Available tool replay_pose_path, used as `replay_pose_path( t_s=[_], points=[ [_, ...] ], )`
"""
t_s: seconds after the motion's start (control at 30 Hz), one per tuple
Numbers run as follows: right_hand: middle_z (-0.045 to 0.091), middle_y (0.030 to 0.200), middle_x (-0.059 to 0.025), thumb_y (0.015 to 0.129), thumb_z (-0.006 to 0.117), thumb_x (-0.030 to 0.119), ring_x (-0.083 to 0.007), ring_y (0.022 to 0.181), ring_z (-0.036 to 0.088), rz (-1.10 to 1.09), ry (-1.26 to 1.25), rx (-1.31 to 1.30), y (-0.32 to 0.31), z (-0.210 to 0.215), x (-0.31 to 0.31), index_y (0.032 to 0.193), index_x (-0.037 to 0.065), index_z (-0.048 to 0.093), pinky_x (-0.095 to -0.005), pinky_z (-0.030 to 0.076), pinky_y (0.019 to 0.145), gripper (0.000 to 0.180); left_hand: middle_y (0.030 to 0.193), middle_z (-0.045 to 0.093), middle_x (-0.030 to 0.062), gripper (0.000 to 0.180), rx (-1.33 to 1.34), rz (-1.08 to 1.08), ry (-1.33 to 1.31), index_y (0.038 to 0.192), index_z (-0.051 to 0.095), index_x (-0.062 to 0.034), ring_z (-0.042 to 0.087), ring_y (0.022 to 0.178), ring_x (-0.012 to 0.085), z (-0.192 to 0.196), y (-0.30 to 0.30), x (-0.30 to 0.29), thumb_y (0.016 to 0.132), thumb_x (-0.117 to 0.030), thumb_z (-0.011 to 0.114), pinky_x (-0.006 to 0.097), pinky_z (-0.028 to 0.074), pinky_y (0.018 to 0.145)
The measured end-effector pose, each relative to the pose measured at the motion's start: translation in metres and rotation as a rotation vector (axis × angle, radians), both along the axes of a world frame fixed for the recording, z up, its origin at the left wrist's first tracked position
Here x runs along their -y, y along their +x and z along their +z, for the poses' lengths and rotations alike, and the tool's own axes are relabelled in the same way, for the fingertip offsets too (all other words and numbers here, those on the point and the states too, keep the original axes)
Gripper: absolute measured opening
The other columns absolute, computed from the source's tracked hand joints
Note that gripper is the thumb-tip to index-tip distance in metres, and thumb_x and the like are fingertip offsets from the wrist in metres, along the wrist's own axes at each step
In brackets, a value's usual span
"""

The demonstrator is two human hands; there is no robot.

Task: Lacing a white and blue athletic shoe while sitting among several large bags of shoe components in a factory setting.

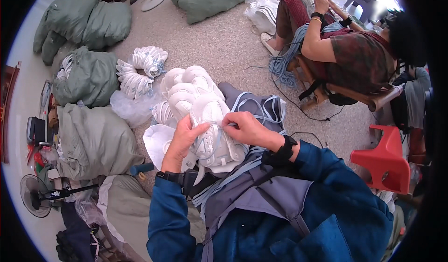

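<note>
A white shoe upper (215, 143) rests over my lap, with light blue lacing across its eyelets. My left hand (183, 138) grips its left edge, thumb on top near the tongue. My right hand (246, 127) is closed in a pinch at the eyelets on the other side, on a thin light blue shoelace (219, 132) that my fingertips partly hide. Several more white uppers (189, 87) are stacked just beyond it. Loose light blue laces (263, 107) lie over grey cloth to the right, and more hang across my apron (261, 192).
White uppers (142, 71) lie in a ring on the floor, near green sacks (93, 141). At right, a red stool (385, 159) stands below a seated person (345, 52) with blue laces on the lap. A black cable (298, 106) crosses the floor. A fan (37, 196) stands at left.
</note>
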State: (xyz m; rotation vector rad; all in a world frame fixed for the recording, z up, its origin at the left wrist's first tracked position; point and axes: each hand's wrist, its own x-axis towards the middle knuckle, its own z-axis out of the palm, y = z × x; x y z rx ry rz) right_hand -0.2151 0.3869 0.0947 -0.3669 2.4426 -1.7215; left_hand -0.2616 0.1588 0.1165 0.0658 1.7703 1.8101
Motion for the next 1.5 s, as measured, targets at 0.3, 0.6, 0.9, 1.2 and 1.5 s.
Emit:
replay_pose_path(
  t_s=[0.3,0.6,0.9,1.2,1.5],
  points=[
    [0.069,0.081,-0.0154,0.088,0.063,0.012,-0.0245,0.073,0.069,-0.069,-0.014,-0.015,0.001,-0.007,0.011,0.093,-0.002,0.065,-0.0353,0.052,0.068,0.014,0.121,0.066,0.0079,0.049,0.027,0.036,0.027,0.132,0.055,0.0014,0.063,0.107,0.0144,-0.002,0.0,0.001,0.088,-0.012,0.072,0.03,0.05,0.093],
    [0.068,0.079,-0.0192,0.086,0.061,0.011,-0.0373,0.076,0.067,-0.059,-0.075,-0.03,-0.001,-0.006,0.014,0.088,-0.001,0.063,-0.0411,0.052,0.068,0.012,0.122,0.065,0.0085,0.047,0.013,0.029,0.059,0.132,0.055,0.002,0.063,0.109,0.0153,-0.003,0.001,0.002,0.089,-0.009,0.069,0.031,0.05,0.094],
    [0.067,0.08,-0.0186,0.088,0.061,0.01,-0.0351,0.077,0.067,0.032,-0.107,-0.067,-0.005,-0.011,0.011,0.089,-0.001,0.062,-0.0407,0.051,0.068,0.01,0.123,0.065,0.0092,0.047,0.035,0.059,0.071,0.134,0.054,0.0025,0.063,0.109,0.0161,-0.002,0.003,0.0,0.09,-0.007,0.068,0.031,0.05,0.094],
    [0.066,0.081,-0.0191,0.089,0.061,0.009,-0.0378,0.079,0.066,0.092,-0.075,-0.193,-0.009,-0.01,0.007,0.091,0.0,0.062,-0.0422,0.051,0.069,0.009,0.123,0.065,0.0096,0.047,0.043,0.063,0.072,0.133,0.054,0.0028,0.063,0.109,0.0159,-0.005,0.001,0.001,0.09,-0.008,0.068,0.031,0.05,0.093],
    [0.066,0.085,-0.0177,0.089,0.065,0.01,-0.0365,0.08,0.067,0.07,0.009,-0.245,-0.013,-0.01,0.015,0.094,0.001,0.064,-0.0404,0.052,0.069,0.01,0.121,0.065,0.0084,0.046,0.023,0.068,0.054,0.132,0.055,0.0022,0.062,0.107,0.0145,-0.004,0.003,0.0,0.09,-0.01,0.068,0.03,0.05,0.091]
  ],
)
